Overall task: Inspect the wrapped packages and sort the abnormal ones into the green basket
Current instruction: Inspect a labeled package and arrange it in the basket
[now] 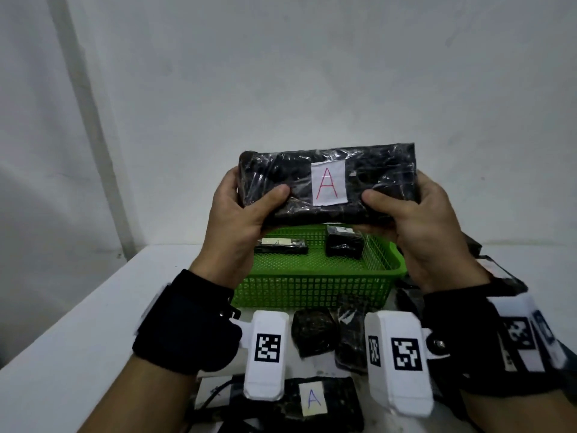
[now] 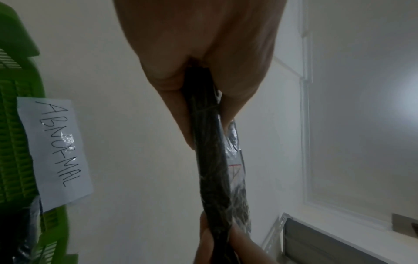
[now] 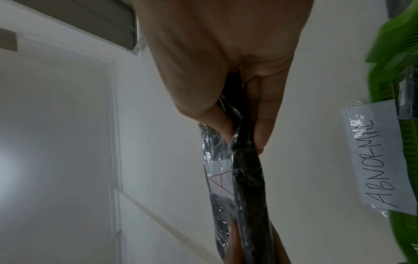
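Both hands up w/ the black wrapped package (image 1: pixel 327 182) raised above the green basket (image 1: pixel 315 289), left hand (image 1: pixel 240 220) & right hand (image 1: pixel 424 223) each pinching an end, thumbs in front, label facing the person, prob. for inspection.

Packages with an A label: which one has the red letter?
The long black package held up in both hands above the green basket. The package lying on the table nearest the camera has a blue A.
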Available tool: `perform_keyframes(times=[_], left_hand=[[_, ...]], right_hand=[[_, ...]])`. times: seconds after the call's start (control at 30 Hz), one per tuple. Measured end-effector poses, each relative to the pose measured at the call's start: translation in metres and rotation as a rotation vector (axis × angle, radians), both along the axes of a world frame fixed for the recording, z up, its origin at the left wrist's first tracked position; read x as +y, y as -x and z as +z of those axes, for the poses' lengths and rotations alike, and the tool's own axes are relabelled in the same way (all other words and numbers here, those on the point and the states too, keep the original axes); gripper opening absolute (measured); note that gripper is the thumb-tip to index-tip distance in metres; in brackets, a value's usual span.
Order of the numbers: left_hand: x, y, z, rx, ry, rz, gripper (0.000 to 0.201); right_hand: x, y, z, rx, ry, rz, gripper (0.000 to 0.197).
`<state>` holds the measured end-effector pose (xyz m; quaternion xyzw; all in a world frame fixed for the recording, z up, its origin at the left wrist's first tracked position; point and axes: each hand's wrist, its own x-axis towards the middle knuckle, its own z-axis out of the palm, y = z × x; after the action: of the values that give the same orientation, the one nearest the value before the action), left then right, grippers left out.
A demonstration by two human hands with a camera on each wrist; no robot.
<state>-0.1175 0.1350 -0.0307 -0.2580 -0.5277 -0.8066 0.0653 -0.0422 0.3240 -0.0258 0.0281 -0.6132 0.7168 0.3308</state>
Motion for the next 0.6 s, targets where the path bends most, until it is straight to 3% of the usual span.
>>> perform_keyframes(times=[0.13,0.27,0.4,0.47,0.6], left_hand=[[-0.007,0.002,-0.002,0.078,0.133,0.071,0.049],[-0.016,0.009,-0.004,0.091,0.301,0.145,0.031],[-0.013,0.006,-0.002,0.054,0.269,0.061,0.018],[-0.013,0.005,-0.001,0.047,0.276,0.041,0.016],[-0.015,-0.003,0.001,-0.019,0.498,-0.241,0.029]], right_hand=[[0.000,0.003,-0.004,0.017,-0.055,-0.048,0.030],[0.004,0.001,-0.009,-0.013,-0.325,-0.256,0.037],[0.004,0.002,-0.009,-0.020,-0.379,-0.318,0.039],[0.002,0.001,-0.008,-0.003,-0.351,-0.281,0.050],[0.006,0.006,-0.011,0.082,-0.314,-0.382,0.067]])
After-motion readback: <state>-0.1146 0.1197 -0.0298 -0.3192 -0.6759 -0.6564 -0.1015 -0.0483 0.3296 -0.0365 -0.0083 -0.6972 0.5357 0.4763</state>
